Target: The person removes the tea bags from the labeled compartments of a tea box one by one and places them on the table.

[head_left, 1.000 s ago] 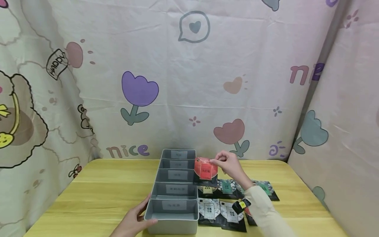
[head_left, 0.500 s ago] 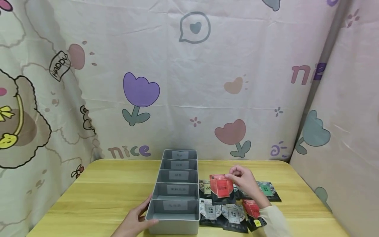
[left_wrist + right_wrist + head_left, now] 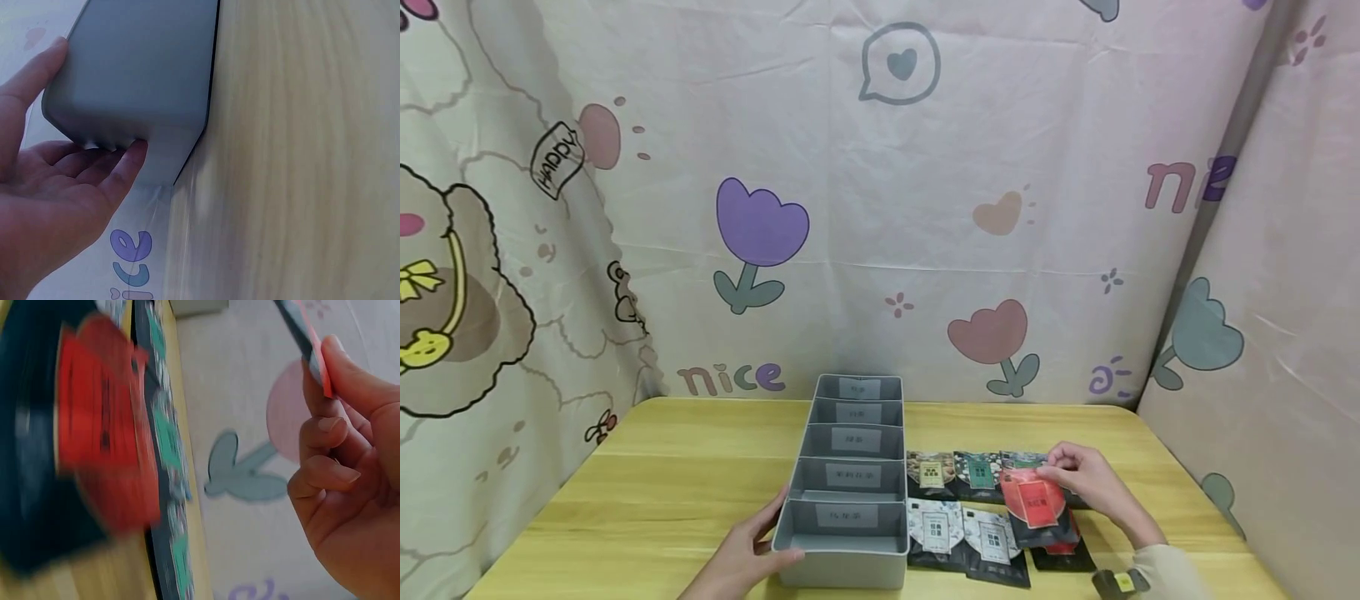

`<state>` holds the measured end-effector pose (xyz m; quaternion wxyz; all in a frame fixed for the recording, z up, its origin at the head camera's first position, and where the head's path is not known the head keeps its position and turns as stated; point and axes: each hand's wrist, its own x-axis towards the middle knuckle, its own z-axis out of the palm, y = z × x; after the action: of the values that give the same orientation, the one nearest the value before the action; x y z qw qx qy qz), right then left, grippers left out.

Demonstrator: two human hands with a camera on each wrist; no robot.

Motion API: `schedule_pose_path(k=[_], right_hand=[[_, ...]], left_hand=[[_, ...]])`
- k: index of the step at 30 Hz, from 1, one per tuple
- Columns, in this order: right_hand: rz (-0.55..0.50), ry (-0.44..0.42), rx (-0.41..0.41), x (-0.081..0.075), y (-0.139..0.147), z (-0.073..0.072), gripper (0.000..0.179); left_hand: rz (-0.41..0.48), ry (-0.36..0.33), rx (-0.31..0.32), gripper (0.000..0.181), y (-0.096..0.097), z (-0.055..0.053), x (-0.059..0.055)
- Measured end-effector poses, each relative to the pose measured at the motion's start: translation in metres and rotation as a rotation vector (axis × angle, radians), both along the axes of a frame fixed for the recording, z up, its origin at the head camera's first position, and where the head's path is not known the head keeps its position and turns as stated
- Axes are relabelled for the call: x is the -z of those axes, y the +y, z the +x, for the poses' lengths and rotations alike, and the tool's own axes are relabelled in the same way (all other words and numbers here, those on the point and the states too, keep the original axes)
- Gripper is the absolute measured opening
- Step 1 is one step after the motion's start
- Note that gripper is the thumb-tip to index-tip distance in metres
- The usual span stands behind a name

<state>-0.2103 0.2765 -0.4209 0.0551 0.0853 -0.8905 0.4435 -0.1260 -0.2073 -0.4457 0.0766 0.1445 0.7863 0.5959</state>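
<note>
My right hand point(image 3: 1093, 479) pinches a red and black tea packet point(image 3: 1036, 504) by its upper edge, between thumb and forefinger. In the right wrist view only a thin edge of this packet point(image 3: 317, 365) shows at the fingertips. It hangs over a second red packet point(image 3: 1063, 560) and partly covers a green-labelled one point(image 3: 1021, 458). My left hand point(image 3: 745, 546) holds the near left corner of a long grey divided box point(image 3: 842, 571). Its thumb lies at the front rim and its fingers against the left side point(image 3: 128, 125).
Two white packets point(image 3: 936, 533) lie right of the box, overlapping slightly. Behind them is a row with a yellow-labelled packet point(image 3: 931, 475) and a green-labelled packet point(image 3: 980, 475). The box's several compartments bear paper labels point(image 3: 847, 515). A printed curtain point(image 3: 850, 208) hangs behind the wooden table point(image 3: 647, 500).
My right hand has carried the red tea packet from beside the box rightward and nearer, over the other packets. My left hand has stayed on the box.
</note>
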Motion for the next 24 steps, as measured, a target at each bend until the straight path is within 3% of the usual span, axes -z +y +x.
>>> schedule_pose_path(k=[9,17,24], right_hand=[[0.053,0.0,0.143,0.003,0.052,0.008,0.023],[0.094,0.024,0.197,0.011,0.085,0.014,0.02],[0.151,0.019,0.183,0.022,0.104,0.016,0.017]], left_hand=[[0.004,-0.003,0.007,0.083,0.0,0.0,-0.001],[0.003,-0.006,-0.001,0.083,0.0,0.0,0.0],[-0.001,-0.013,-0.014,0.086,0.001,0.0,-0.002]])
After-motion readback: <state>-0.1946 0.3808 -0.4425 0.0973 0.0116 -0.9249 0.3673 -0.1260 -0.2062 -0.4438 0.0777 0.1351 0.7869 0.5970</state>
